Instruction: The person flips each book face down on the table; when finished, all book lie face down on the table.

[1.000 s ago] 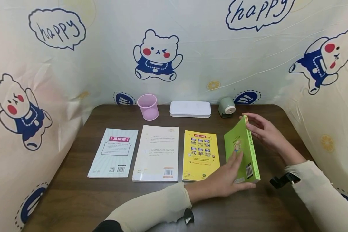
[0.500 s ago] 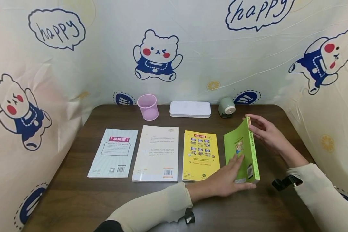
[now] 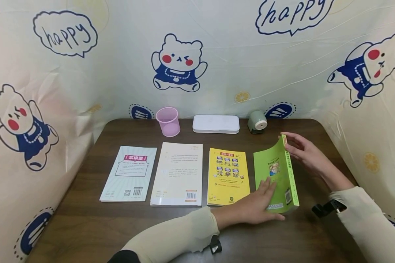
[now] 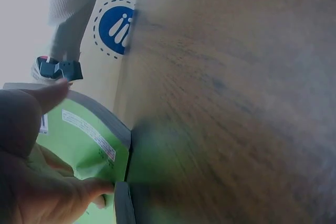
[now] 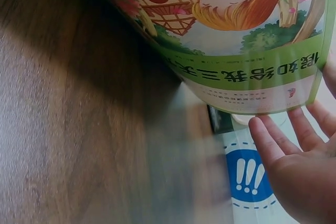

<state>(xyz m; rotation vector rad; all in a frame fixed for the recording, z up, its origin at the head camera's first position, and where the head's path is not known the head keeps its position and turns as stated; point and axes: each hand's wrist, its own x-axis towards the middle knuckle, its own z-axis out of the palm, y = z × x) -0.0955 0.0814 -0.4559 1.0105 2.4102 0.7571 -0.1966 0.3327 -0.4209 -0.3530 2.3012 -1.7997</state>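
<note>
A green paperback book stands tilted at the right of the table, its spine raised to the right and its cover bowed. My left hand lies with fingers spread on the lower part of that cover; the thumb points toward the bottom of the spine. At the top end of the spine, my right hand holds the book by its corner with the fingertips. In the right wrist view the book's illustrated front cover faces the camera. The left wrist view shows my left fingers against the green cover.
A yellow book, a white book and a light blue book lie in a row to the left. Behind them stand a purple cup, a white flat case and a small green object on the dark table.
The green book's raised spine has leaned right and dropped lower, showing more of its cover. My right hand has moved slightly right and down with it; the left hand stays nearly in place.
</note>
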